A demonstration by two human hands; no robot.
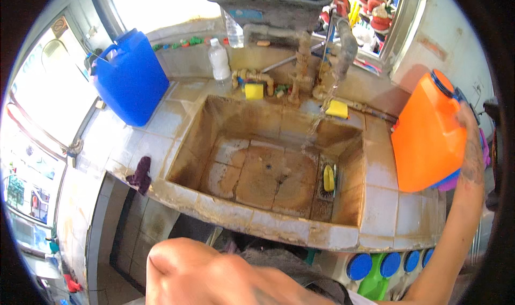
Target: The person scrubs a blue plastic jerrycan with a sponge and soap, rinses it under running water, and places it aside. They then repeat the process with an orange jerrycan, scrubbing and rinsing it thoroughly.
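My right hand (466, 117) is at the handle of an orange plastic jerrycan (426, 144), which stands slightly tilted in view on the tiled counter right of the sink; its fingers are partly hidden. At the bottom, close to the camera, is blurred bare skin, apparently my left hand (193, 264); its fingers cannot be made out. Between them lies a stained tiled sink basin (265, 220). Water runs from a pipe spout (342, 69) into it. A yellow sponge or brush (328, 178) and a thin toothbrush-like item (334, 180) lie inside at the right.
A blue jerrycan (128, 79) stands on the left counter, near a dark cloth (141, 176). Behind the sink are a clear bottle (219, 61), yellow sponges (254, 91) and pipes (303, 59) below a grey tub (277, 13). Blue-capped containers (359, 266) stand below the counter.
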